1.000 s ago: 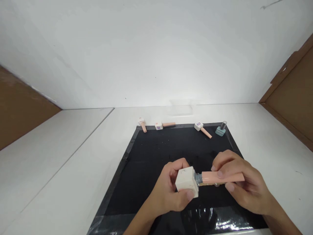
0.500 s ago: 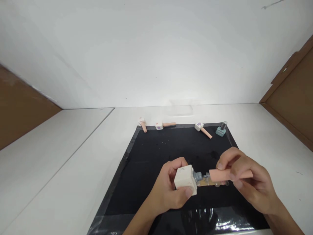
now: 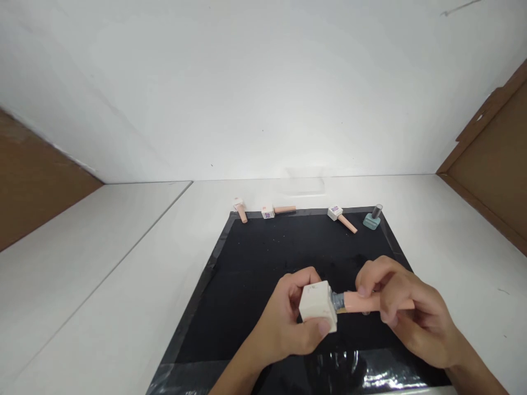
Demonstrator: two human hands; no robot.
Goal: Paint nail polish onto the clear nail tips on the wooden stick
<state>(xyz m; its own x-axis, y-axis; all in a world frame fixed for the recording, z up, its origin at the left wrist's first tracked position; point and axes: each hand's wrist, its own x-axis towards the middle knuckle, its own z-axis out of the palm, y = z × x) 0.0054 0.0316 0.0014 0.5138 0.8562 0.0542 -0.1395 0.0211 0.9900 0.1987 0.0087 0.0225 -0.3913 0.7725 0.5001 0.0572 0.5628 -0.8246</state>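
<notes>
My left hand [image 3: 284, 326] grips a square cream nail-polish bottle [image 3: 317, 306], held on its side above the black mat [image 3: 263, 258]. My right hand [image 3: 405, 318] pinches the long peach cap [image 3: 360, 302], which sits against the bottle's grey neck [image 3: 337, 301]. The brush is hidden inside.
Along the mat's far edge lie three cream bottles with peach caps [image 3: 240, 209] [image 3: 276, 211] [image 3: 341, 217], and a teal bottle with a grey cap [image 3: 373, 217] stands at the far right corner. White table all around; brown boards at both sides.
Half a second ago the peach cap was pulled away to the right with the brush showing; now it is back against the bottle's neck.
</notes>
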